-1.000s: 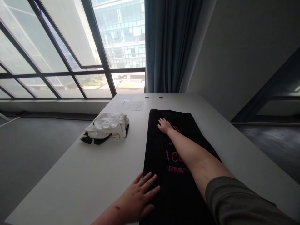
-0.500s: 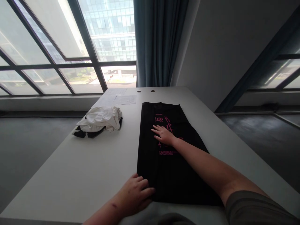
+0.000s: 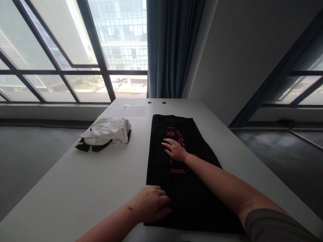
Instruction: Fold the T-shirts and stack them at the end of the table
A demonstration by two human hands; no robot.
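Observation:
A black shirt (image 3: 191,198) with pink lettering lies folded lengthwise in a long strip on the white table. My right hand (image 3: 176,150) rests flat on the lettering, its fingers spread. Over the near left part of the shirt is my left hand (image 3: 152,203), its fingers curled together and the tips partly hidden. The shirt's near left corner shows just below it, lying flat, and no cloth is seen lifted in its fingers.
A crumpled white cloth bundle (image 3: 107,131) with black parts sits on the table (image 3: 101,188) to the left. Paper sheets (image 3: 135,111) lie at the far end, near two round holes. Behind are windows and a blue curtain (image 3: 169,50).
My left hand has shifted right, from the shirt's left edge onto its near part, uncovering the near left corner. My right hand stays on the lettering. The view has tilted slightly up.

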